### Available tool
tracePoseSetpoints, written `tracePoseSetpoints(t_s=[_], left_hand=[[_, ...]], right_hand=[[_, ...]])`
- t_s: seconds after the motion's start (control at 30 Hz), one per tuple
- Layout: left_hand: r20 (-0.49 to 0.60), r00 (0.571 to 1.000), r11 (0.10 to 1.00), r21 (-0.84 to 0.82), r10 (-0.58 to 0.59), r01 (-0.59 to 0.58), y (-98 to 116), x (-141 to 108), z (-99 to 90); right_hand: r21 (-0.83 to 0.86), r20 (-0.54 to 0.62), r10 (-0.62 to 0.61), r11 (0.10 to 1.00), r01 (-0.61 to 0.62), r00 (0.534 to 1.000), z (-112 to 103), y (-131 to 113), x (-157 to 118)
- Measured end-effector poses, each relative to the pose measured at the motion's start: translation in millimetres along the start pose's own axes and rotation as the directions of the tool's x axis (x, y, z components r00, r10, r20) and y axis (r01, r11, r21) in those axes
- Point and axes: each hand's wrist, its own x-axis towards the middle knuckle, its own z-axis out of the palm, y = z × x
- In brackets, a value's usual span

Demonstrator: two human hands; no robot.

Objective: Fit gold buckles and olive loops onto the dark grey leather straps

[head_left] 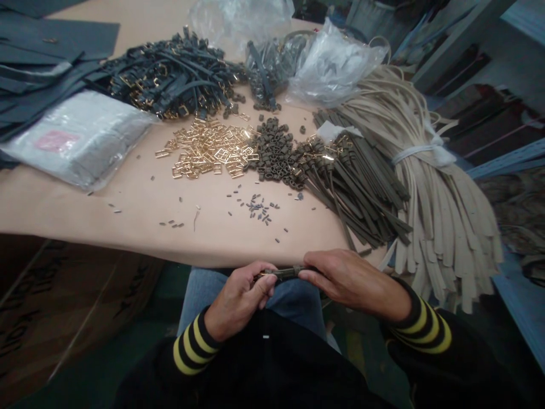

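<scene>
Over my lap, just off the table's front edge, both hands grip one dark olive strap [289, 272]. My left hand [244, 292] pinches its left end, where a bit of gold metal shows between the fingers. The fingers of my right hand [340, 278] are closed round the other end. A small loop sits around the strap near my right fingertips. On the table ahead lie a heap of gold buckles [213, 147], a pile of olive strap loops [276, 150] and scattered small metal pins [259, 209].
Olive straps with buckles [361, 187] lie at the right, beside a tied bundle of beige strips [443, 216]. Black buckled straps [170, 79] are heaped at the back. A plastic-wrapped packet [80, 136] lies left, clear plastic bags [332, 62] behind. Cartons [76, 295] stand below the table.
</scene>
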Motion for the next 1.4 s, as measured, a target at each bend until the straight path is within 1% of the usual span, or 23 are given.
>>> tracePoseSetpoints(t_s=[0.07,0.2,0.3,0.43,0.57,0.67,0.8,0.9,0.97,1.07,1.17,1.23,1.3,1.37,1.4], left_hand=[[0.008,1.000,1.000,0.021,0.002,-0.003,2,-1,3.1],[-0.014,0.999,0.992,0.119,0.033,-0.031,3,-2,9.2],[-0.012,0.999,0.978,0.204,0.052,-0.048,1,-3,10.9],[0.015,0.993,0.936,0.332,0.119,-0.117,0,-4,8.9],[0.095,0.975,0.883,0.415,0.200,-0.222,2,-6,3.9],[0.144,0.966,0.884,0.393,0.214,-0.254,3,-8,-0.2],[0.219,0.961,0.939,0.259,0.170,-0.225,2,-10,-1.8],[0.240,0.957,0.960,0.186,0.161,-0.208,1,-10,0.9],[0.255,0.950,0.957,0.176,0.182,-0.231,0,-10,3.0],[0.274,0.941,0.939,0.222,0.198,-0.262,-1,-11,3.4],[0.217,0.949,0.898,0.329,0.227,-0.291,-2,-8,-0.7],[0.201,0.938,0.865,0.369,0.282,-0.339,-3,-2,-3.7],[0.212,0.906,0.807,0.413,0.365,-0.422,-2,5,-4.8],[0.227,0.860,0.714,0.482,0.458,-0.508,-4,11,-3.2],[0.218,0.842,0.669,0.524,0.493,-0.527,-6,14,-1.5]], right_hand=[[0.079,0.062,-0.018,0.997,0.014,0.998,1,-5,-1],[0.324,0.113,-0.054,0.946,0.014,0.992,4,-12,-2],[0.402,0.133,-0.035,0.915,-0.021,0.990,8,-14,-3],[0.465,0.113,-0.003,0.884,-0.050,0.994,17,-15,-4],[0.524,0.057,0.014,0.851,-0.041,0.998,26,-17,-4],[0.521,0.001,0.031,0.853,-0.027,1.000,30,-18,-3],[0.570,0.033,0.015,0.821,-0.031,0.999,31,-16,-4],[0.564,0.049,0.011,0.825,-0.036,0.999,29,-16,-4],[0.564,0.070,0.003,0.825,-0.042,0.998,27,-17,-4],[0.602,0.092,-0.070,0.798,0.000,0.993,25,-18,-2],[0.623,0.031,-0.106,0.780,0.064,0.994,24,-14,0],[0.629,0.022,-0.092,0.776,0.058,0.996,23,-10,2],[0.619,0.036,-0.023,0.785,-0.004,0.999,23,-7,5],[0.592,0.018,0.096,0.801,-0.088,0.995,24,-5,7],[0.585,0.003,0.140,0.803,-0.115,0.990,26,-5,8]])
